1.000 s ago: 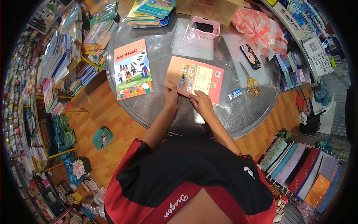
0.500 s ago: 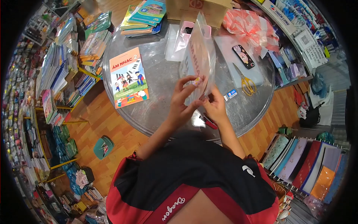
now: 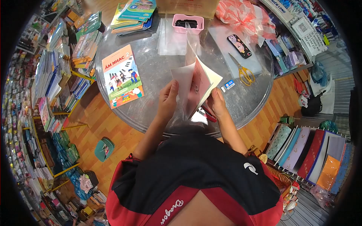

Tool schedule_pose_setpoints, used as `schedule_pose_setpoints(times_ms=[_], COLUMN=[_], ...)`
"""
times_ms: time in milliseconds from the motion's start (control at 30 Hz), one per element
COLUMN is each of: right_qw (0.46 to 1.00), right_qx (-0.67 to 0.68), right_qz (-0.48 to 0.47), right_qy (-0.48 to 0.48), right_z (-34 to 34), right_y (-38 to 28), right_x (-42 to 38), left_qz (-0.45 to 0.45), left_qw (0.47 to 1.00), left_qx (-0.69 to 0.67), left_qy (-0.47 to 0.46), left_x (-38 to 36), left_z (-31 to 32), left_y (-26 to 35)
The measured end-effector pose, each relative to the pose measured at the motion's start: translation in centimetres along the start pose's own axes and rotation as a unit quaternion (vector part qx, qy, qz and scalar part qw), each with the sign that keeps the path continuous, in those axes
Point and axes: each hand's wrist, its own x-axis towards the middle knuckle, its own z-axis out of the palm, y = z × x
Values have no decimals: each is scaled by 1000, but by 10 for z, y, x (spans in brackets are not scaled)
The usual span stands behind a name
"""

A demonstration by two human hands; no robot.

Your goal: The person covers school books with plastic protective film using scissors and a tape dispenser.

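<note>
A thin book [image 3: 200,83] stands upright and partly open between my hands, with a clear plastic cover [image 3: 190,43] sticking up past its far edge. My left hand [image 3: 168,96] pinches the pale flap on its left side, thumb on top. On the other side, the pages and back edge are gripped by my right hand [image 3: 217,103]. Below the book lies a red and black tool [image 3: 209,115], partly hidden, perhaps a stapler. An orange music book [image 3: 122,77] lies flat left of my left hand. To the right are a blue and white eraser [image 3: 228,86] and yellow-handled scissors [image 3: 245,74].
On the round metal table [image 3: 151,75] are a book stack [image 3: 135,17], a pink basket [image 3: 188,23], clear plastic sheets [image 3: 169,41], a patterned phone [image 3: 239,46] and crumpled red-white plastic [image 3: 245,19]. A cardboard box [image 3: 188,6] stands behind. Loaded shelves flank both sides.
The book has opened, its pages now showing between my hands. My left hand has moved left, away from my right hand, drawing the flap outward. The view has shifted slightly.
</note>
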Motion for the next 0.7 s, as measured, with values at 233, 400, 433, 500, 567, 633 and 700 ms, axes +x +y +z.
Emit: schedule_pose_setpoints(times_ms=[233,400,433,500,567,633,700], right_qw=[978,979,984,985,989,989,988], right_qx=[195,186,159,159,133,144,154], right_qz=[21,30,9,9,21,13,5], right_qy=[-69,-75,-81,-65,-66,-35,-4], right_z=[1,8,11,10,9,13,15], right_y=[19,12,10,12,12,10,12], right_x=[6,9,9,8,10,12,17], left_qz=[-59,-54,-56,-68,-67,-65,95], left_qw=[993,991,991,986,989,992,976], left_qx=[-69,-68,-68,-94,-71,-47,113], left_qy=[74,103,105,122,108,94,157], left_x=[-1,-1,-2,-3,-3,0,6], left_z=[-13,-22,-19,-9,-22,-22,-14], left_y=[-11,-15,-11,2,-13,-12,-7])
